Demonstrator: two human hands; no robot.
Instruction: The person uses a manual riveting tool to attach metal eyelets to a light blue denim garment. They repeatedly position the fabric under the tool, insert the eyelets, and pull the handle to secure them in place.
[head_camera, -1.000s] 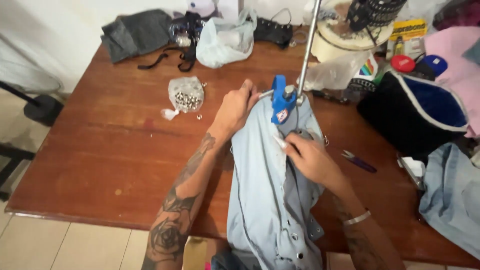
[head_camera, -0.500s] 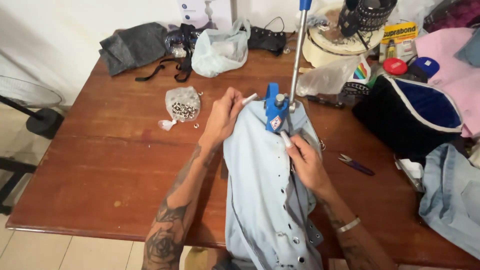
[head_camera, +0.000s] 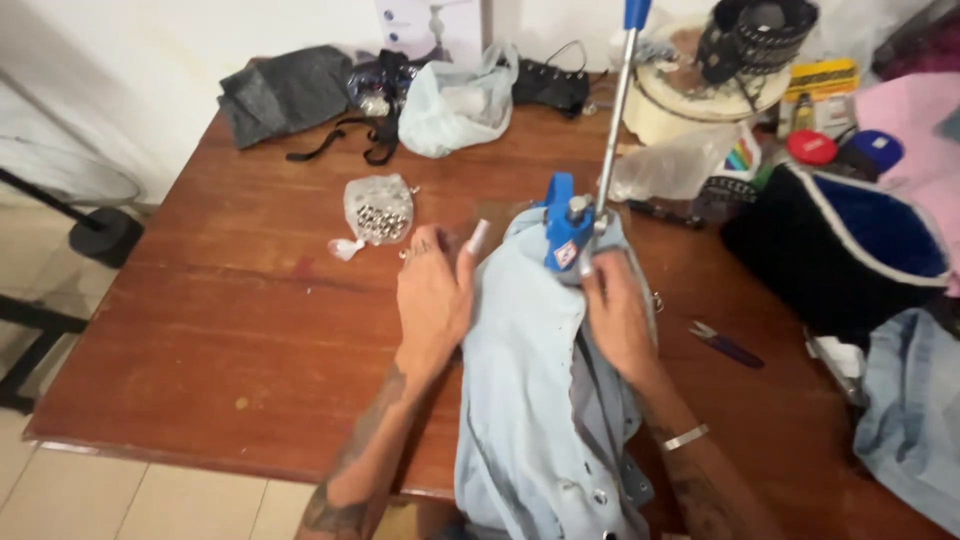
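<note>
A light blue denim garment (head_camera: 530, 400) lies on the brown wooden table (head_camera: 250, 330), its top edge under a blue hand press (head_camera: 562, 225) with a long metal lever (head_camera: 615, 110). My left hand (head_camera: 432, 295) lies flat on the garment's left edge, fingers pointing toward the press. On the fabric just right of the press base rests my right hand (head_camera: 617, 315), its fingertips at the press head. Small metal studs run down the garment's front.
A small clear bag of metal studs (head_camera: 375, 210) lies left of the press. Behind are a grey cloth (head_camera: 285, 90), black straps (head_camera: 350, 140) and a pale plastic bag (head_camera: 455, 100). Purple snips (head_camera: 725, 345), a black-and-blue bag (head_camera: 850, 250) and more denim (head_camera: 910, 410) lie right.
The view has shifted so the press and hands sit lower in frame. My left hand slid slightly down the garment's left edge; my right hand stays by the press.
</note>
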